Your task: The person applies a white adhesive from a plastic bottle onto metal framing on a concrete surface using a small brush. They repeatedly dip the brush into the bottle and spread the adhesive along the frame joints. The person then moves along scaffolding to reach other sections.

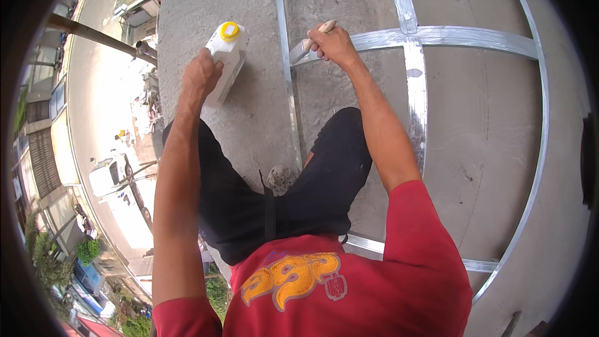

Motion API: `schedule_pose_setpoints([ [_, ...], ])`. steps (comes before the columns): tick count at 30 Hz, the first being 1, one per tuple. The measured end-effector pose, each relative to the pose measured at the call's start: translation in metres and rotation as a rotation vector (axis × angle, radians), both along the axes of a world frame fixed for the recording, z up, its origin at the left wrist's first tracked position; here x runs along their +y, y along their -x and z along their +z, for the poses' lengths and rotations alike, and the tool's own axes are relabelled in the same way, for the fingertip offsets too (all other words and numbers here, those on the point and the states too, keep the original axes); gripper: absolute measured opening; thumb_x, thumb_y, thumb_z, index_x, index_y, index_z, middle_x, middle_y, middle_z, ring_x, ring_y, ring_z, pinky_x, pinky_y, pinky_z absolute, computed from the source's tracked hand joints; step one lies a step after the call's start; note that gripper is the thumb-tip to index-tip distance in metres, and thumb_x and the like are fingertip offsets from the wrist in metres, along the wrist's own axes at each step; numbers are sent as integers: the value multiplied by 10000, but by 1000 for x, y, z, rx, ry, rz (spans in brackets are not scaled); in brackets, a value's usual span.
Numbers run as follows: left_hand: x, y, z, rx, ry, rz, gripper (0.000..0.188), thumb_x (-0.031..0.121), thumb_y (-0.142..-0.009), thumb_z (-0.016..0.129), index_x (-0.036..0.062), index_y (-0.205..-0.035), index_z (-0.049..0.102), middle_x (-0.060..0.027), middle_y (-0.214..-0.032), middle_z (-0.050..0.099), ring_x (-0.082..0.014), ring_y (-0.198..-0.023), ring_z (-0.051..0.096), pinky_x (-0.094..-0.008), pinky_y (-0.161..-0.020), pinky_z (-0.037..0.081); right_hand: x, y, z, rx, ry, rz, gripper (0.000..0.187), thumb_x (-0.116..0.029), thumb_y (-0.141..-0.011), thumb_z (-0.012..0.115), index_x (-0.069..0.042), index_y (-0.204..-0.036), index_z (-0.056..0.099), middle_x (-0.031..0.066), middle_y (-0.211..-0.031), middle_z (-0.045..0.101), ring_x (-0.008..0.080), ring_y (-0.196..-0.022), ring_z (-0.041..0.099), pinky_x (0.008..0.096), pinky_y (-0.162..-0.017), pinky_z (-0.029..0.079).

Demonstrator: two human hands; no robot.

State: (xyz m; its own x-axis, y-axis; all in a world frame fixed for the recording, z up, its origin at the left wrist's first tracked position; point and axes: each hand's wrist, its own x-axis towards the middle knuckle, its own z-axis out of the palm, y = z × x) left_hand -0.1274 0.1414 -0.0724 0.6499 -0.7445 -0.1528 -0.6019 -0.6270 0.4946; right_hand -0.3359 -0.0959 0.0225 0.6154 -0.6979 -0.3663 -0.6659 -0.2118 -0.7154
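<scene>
My left hand (pixel 203 75) is closed around the handle of a white plastic jug (pixel 233 61) with a yellow cap (pixel 229 30). The jug is over the rough grey concrete, a little tilted; I cannot tell whether its base touches down. In my right hand (pixel 335 45) is a paintbrush (pixel 302 48), gripped by its pale handle. Its bristle end points left and down, at the joint where a silvery metal crossbar (pixel 369 40) meets a long thin metal bar (pixel 281 19). Whether the bristles touch the metal is hard to make out.
More silvery bars form a grid on the right, with an upright strip (pixel 417 97) and a curved-looking outer bar (pixel 545 97). At left the concrete ends at a drop, with a street (pixel 87 112), parked vehicles and roofs far below. A pole (pixel 103 39) juts across that edge.
</scene>
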Motion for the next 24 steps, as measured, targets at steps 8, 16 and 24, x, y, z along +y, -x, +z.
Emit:
schedule_pose_setpoints([
  [8, 4, 11, 8, 24, -8, 15, 371, 267, -872, 606, -47, -1062, 550, -289, -937, 674, -440, -872, 668, -514, -787, 530, -32, -32, -22, 213, 612, 223, 356, -309, -798, 610, 22, -896, 698, 214, -807, 698, 331, -770, 689, 418, -748, 546],
  [16, 3, 13, 10, 21, 18, 47, 356, 268, -879, 601, -48, -1038, 560, -290, -933, 675, -429, -880, 673, -504, -805, 537, -3, -52, -95, 254, 597, 259, 310, -287, -794, 632, -30, -925, 748, 197, -893, 721, 364, -849, 706, 439, -738, 545],
  [24, 5, 10, 4, 16, 12, 52, 336, 267, -889, 594, -36, -1032, 568, -272, -933, 685, -432, -871, 675, -498, -796, 541, 0, -83, -63, 382, 483, 343, 409, -324, -733, 639, -30, -999, 737, 227, -938, 713, 385, -906, 695, 482, -773, 527],
])
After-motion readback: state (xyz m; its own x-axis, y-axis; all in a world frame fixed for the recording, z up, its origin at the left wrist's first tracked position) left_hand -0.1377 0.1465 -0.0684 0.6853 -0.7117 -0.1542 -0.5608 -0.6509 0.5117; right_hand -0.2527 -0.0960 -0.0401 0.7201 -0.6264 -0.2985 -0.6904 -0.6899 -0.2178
